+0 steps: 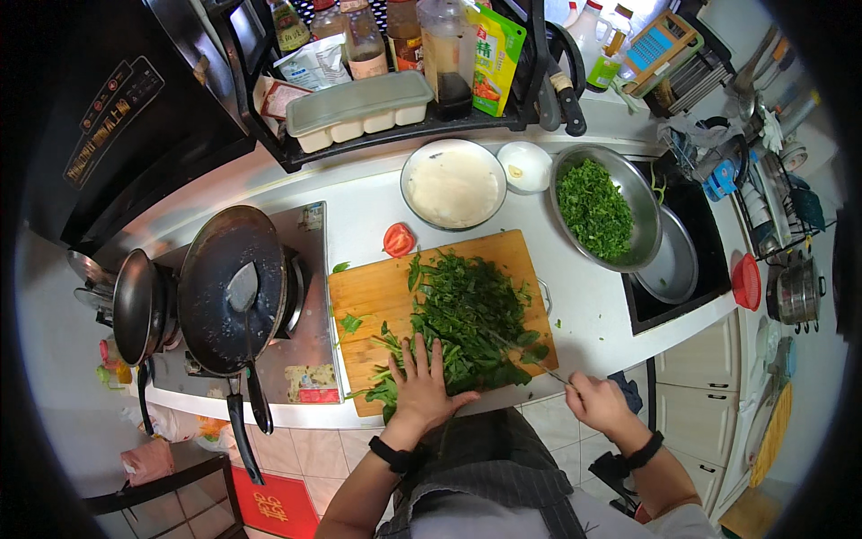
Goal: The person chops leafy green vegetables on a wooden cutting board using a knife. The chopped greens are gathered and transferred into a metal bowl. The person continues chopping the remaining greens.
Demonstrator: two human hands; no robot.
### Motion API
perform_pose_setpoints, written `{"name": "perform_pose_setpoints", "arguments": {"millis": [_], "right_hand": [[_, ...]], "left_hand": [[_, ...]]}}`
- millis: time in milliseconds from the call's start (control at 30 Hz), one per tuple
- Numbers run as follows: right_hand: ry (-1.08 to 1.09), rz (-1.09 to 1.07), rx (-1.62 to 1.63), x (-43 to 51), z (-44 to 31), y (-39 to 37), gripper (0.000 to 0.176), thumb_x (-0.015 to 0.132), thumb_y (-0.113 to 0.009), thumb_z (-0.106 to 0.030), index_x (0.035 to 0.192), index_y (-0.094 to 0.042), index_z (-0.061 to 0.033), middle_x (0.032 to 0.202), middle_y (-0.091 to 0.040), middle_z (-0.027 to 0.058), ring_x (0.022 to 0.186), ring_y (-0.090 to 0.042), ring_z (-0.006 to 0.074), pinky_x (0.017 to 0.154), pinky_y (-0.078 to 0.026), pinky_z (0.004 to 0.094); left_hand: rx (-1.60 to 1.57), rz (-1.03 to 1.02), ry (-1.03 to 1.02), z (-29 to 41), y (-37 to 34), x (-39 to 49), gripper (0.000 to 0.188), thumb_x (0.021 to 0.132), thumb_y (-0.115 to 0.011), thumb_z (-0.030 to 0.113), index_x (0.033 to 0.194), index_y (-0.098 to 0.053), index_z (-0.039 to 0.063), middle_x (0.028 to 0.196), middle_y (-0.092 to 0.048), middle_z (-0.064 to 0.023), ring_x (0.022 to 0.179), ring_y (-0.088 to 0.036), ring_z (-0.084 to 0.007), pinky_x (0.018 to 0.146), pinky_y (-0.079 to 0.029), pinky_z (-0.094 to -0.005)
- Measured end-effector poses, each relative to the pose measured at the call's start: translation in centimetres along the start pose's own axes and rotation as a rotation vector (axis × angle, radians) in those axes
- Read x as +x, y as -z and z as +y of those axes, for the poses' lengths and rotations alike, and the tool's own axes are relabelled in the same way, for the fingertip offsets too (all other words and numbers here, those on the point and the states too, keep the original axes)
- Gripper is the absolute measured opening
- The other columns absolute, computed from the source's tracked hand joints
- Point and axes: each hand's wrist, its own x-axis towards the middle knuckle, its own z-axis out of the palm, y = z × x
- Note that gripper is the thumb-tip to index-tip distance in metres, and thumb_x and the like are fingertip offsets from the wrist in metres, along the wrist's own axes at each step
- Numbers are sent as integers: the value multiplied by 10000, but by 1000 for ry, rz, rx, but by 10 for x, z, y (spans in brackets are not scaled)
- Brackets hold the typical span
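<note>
Chopped leafy greens (471, 310) lie heaped on a wooden cutting board (363, 290). My left hand (423, 394) rests with fingers spread on the uncut stems and leaves at the heap's lower left. My right hand (596, 404) grips a knife (553, 374) just off the board's right corner; its blade reaches into the greens, which partly hide it. A halved tomato (399, 240) sits on the counter behind the board. Behind that stands a bowl of pale dough or batter (452, 183). A steel bowl (650, 215) to the right holds finely chopped greens (596, 210).
On the stove at left are a wok (209, 290) with a spatula (242, 286) in it and a smaller pan (135, 306). Handles jut past the counter edge. A small white bowl (526, 168) stands at the back. A metal basin (673, 263) sits in the sink at right.
</note>
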Motion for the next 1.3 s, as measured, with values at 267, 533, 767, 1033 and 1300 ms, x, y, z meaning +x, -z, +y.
{"name": "perform_pose_setpoints", "arguments": {"millis": [267,533,767,1033,1300], "right_hand": [[-193,50,-115,-63,39,-8,133,866,-564,-186,891,-498,-73,590,-589,141,495,-584,361,450,-473,466],[-335,-3,147,-55,26,-36,156,905,-525,-171,916,-440,-41,534,-552,187,509,-571,411,465,-442,517],[-535,-126,391,-67,-12,-50,163,929,-498,-167,924,-413,-28,561,-545,239,557,-565,457,477,-410,529],[-552,-198,511,-54,-59,-74,202,930,-494,-189,956,-401,-12,588,-554,268,580,-566,471,502,-418,548],[-248,-133,366,-17,-75,-82,184,910,-526,-200,936,-429,-46,627,-594,217,563,-582,429,520,-468,528]], "left_hand": [[230,111,86,4,-35,12,1103,717,-704,548,1476,-126,-6,1497,-159,-275,1324,-257,-465,1068,-101,-652],[185,172,172,16,-40,18,1047,783,-637,504,1463,-64,-50,1492,-80,-320,1356,-132,-498,1062,-16,-658],[-106,193,154,53,-34,15,1358,587,-690,733,1432,-48,-114,1474,25,-381,1355,29,-565,1021,23,-694],[-3,327,85,49,-50,19,1166,648,-761,525,1433,-148,-81,1470,-86,-354,1296,-181,-551,1039,-130,-652],[10,494,-142,-47,-31,33,755,699,-690,98,1363,-348,-14,1298,-409,-205,1153,-418,-371,1009,-326,-442]]}}
